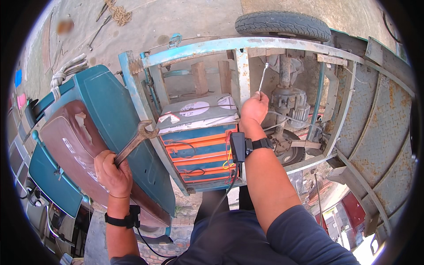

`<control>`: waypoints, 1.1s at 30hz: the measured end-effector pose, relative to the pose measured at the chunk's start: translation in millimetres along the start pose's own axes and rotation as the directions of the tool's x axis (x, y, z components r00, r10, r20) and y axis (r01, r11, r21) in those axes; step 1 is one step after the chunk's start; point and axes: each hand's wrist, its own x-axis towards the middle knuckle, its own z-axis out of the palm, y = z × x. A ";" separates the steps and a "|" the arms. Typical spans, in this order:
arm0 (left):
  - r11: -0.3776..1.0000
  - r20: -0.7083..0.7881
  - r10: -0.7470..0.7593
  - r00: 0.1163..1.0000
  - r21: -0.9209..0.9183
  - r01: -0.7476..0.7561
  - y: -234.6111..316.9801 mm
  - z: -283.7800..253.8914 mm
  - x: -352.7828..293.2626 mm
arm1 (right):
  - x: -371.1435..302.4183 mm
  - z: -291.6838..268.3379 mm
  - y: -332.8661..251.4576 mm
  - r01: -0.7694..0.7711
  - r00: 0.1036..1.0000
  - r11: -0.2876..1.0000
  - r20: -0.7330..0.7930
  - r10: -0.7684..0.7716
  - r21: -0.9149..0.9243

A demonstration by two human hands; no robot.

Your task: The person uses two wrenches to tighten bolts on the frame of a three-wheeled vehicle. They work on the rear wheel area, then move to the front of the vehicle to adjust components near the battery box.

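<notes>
My left hand [113, 174] is closed around the handle of a large, worn open-ended wrench [137, 143]. The jaw of that wrench points up and right, over the left rail of the blue metal frame [194, 47]. Out over the frame's crossbar, my right hand [255, 107] grips a slim silver wrench [263, 77] whose far end points away from me. Just right of that hand, inside the frame, sit an axle and a motor housing [289, 99]. Below and left of it is a stack of blue and orange batteries [198, 152], with a torn printed cardboard sheet [194, 110] on top.
A brown seat with torn covering [81, 145] and a teal body panel [110, 115] lie at left. At right is a rusty tread-plate bed [380, 128]. A tyre [282, 25] stands beyond the frame. Rope [119, 13] and another wrench [99, 32] lie on the ground.
</notes>
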 end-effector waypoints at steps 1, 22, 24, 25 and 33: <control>1.000 0.001 -0.002 1.000 0.000 0.002 -0.2 0.0 -0.2 | -0.5 -0.4 -0.7 0.000 1.000 1.000 -0.001 0.000 -0.001; 1.000 -0.010 -0.021 1.000 0.016 0.022 1.8 1.8 0.7 | 0.9 -0.8 -1.4 -0.013 1.000 0.999 0.009 0.014 -0.045; 0.999 -0.008 -0.024 1.000 0.022 0.025 1.9 1.6 0.6 | 0.8 -0.8 -1.4 -0.009 1.000 0.999 0.005 0.010 -0.041; 0.999 -0.007 -0.026 1.000 0.024 0.026 1.9 1.5 0.5 | 0.6 -0.9 -1.5 -0.007 1.000 0.999 0.004 0.007 -0.039; 0.999 -0.002 -0.029 1.000 0.017 0.029 2.0 1.1 0.1 | -2.1 -2.8 -5.5 0.000 1.000 1.000 -0.011 0.000 0.004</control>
